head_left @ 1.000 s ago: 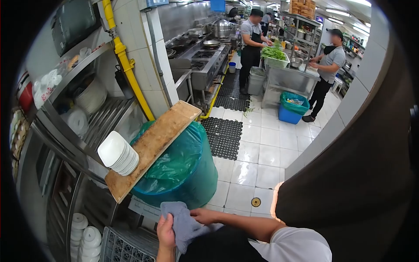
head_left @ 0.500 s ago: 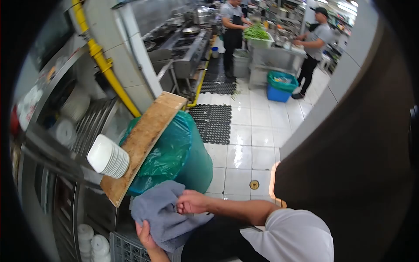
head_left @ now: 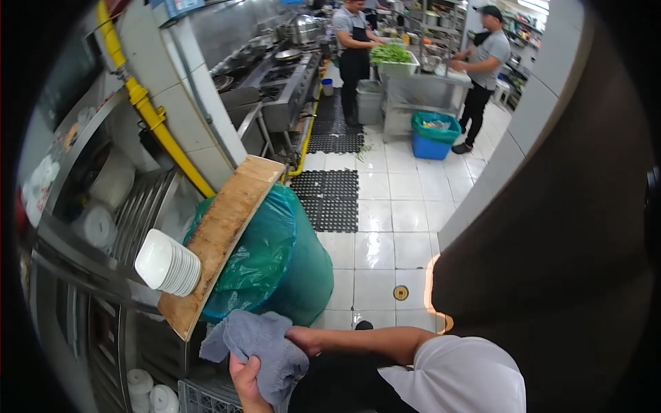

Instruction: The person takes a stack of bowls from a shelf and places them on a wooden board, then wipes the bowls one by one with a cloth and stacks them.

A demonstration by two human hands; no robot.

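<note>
A grey towel (head_left: pixel 268 347) is bunched between the person's two hands, in front of the black apron (head_left: pixel 337 382). The left hand (head_left: pixel 248 378) clasps it from below, thumb laid over the fabric and fingers beneath. The right hand (head_left: pixel 304 339) meets its upper right edge; the fingertips are hidden by the folds, so whether they pinch it cannot be told.

Just beyond the towel stands a large green bin (head_left: pixel 313 275) with a green liner (head_left: pixel 256 275). A worn wooden board (head_left: pixel 227 220) spans its mouth at a slant, bearing a tilted stack of white bowls (head_left: pixel 172 265). The floor (head_left: pixel 375 251) is white tile, with black perforated mats (head_left: pixel 327 199) beside the stove range (head_left: pixel 286 89) and a round drain (head_left: pixel 401 293) nearer the person. Farther back, two co-workers stand at a steel counter (head_left: pixel 420 96) near a tub of leafy greens (head_left: pixel 390 54), a blue bin (head_left: pixel 430 146) before it.

One loose flap of the towel points left, towards the shelving side; the rest droops towards the apron. Crumpled this way, it shows no clear long axis.
</note>
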